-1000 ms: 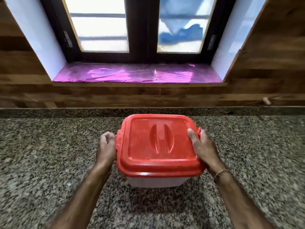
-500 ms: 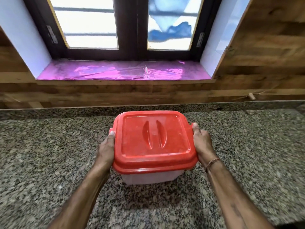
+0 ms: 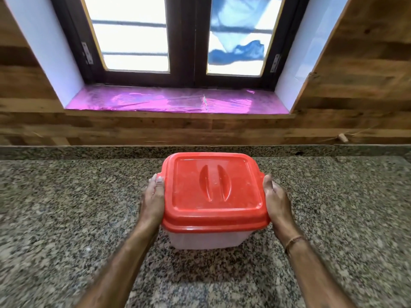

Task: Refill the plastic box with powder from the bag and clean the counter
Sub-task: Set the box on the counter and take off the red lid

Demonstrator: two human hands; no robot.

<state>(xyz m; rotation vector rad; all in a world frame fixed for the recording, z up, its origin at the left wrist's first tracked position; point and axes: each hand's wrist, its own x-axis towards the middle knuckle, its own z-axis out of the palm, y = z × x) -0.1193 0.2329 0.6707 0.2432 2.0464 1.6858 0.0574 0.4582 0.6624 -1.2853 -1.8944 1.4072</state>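
1. On the speckled counter [image 3: 66, 207], below the window [image 3: 133, 41], stood the plastic box [image 3: 206, 238], with its red lid [image 3: 213, 190] closed on top.
2. The left hand [image 3: 153, 203] lay flat against the lid's left edge, fingers straight. The right hand [image 3: 275, 203] lay open along the right edge, gripping nothing that I could see.
3. To get the lid off cleanly (my guess at the step), I'd pry both side edges up evenly and keep the box level.
4. No bag showed, and no brand or writing was readable anywhere.
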